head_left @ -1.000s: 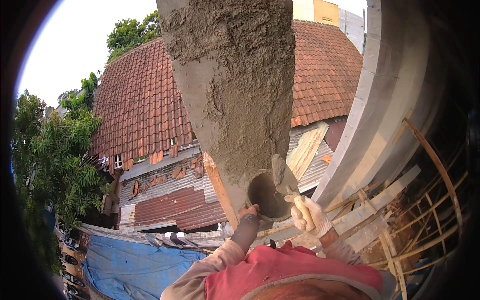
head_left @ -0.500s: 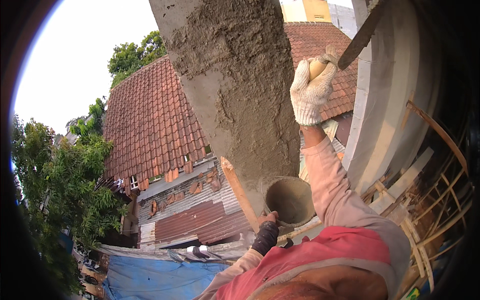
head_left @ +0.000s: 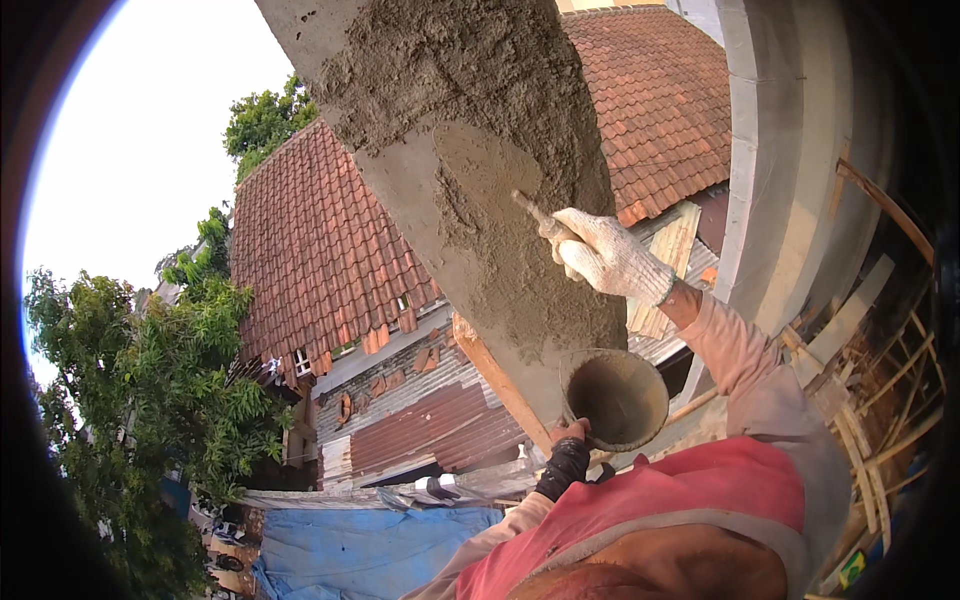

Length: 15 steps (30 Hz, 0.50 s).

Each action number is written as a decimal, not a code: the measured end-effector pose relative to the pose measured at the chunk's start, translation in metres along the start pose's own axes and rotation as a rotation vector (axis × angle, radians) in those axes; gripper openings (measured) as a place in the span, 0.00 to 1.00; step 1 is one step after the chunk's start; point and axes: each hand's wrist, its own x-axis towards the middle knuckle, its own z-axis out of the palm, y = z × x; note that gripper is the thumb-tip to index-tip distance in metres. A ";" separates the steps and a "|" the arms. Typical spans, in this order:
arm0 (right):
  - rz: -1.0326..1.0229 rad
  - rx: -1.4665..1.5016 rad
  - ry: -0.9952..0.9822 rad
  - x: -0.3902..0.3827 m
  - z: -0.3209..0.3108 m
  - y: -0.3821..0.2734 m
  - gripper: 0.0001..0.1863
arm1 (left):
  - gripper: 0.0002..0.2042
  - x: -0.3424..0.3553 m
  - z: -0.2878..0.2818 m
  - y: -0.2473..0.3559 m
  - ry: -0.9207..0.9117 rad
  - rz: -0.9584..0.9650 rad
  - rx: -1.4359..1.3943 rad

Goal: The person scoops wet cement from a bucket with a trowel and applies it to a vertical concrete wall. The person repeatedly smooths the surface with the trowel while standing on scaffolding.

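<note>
1. Mortar (head_left: pixel 530 90) covers much of the pillar (head_left: pixel 395 185): thick and rough near the top, thinner and flatter lower down.
2. Left to coat, I judge, is the bare strip down the pillar's left side; the rough upper mortar also looks in need of smoothing.
3. The gloved right hand (head_left: pixel 608 257) is closed around the handle of the trowel (head_left: pixel 529 204), in front of the pillar's middle. Its blade seems to lie flat on the mortar, though the two greys blend.
4. The left hand (head_left: pixel 572 430) has its fingers closed at the left rim of the bucket (head_left: pixel 642 388), which tilts its mouth upward just below the pillar's lower end. How much mortar is inside, I cannot tell.
5. Edges: a wooden board (head_left: pixel 500 385) runs along the pillar's lower left edge.
6. Room: open air lies beyond both pillar edges; the pale wall (head_left: pixel 765 190) bounds the right side.
</note>
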 end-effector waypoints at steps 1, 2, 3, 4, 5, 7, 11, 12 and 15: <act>-0.137 -0.206 0.075 0.023 -0.020 0.002 0.22 | 0.24 0.000 0.002 0.002 0.038 0.020 0.120; -0.276 -0.409 0.143 0.047 -0.034 0.002 0.23 | 0.24 0.006 0.006 -0.003 0.017 0.011 0.059; -0.010 -0.353 0.019 0.065 -0.044 -0.033 0.23 | 0.24 0.017 0.008 -0.014 0.001 -0.004 -0.008; 0.256 -0.290 -0.111 0.079 -0.051 -0.068 0.24 | 0.24 0.020 0.008 -0.026 -0.009 -0.026 -0.072; 0.209 -0.308 -0.165 0.095 -0.063 -0.072 0.24 | 0.24 0.020 0.011 -0.027 0.016 -0.016 -0.060; 0.164 -0.291 -0.224 0.127 -0.085 -0.078 0.20 | 0.23 0.021 0.015 -0.020 0.064 0.015 -0.037; 0.089 -0.260 -0.256 0.191 -0.135 -0.059 0.16 | 0.23 0.033 0.026 -0.034 0.081 -0.008 -0.056; 0.114 -0.268 -0.243 0.196 -0.151 -0.062 0.17 | 0.23 0.024 0.028 -0.029 0.084 -0.002 -0.057; 0.046 -0.381 -0.243 0.198 -0.191 -0.069 0.20 | 0.23 0.020 0.030 -0.017 0.129 -0.033 -0.124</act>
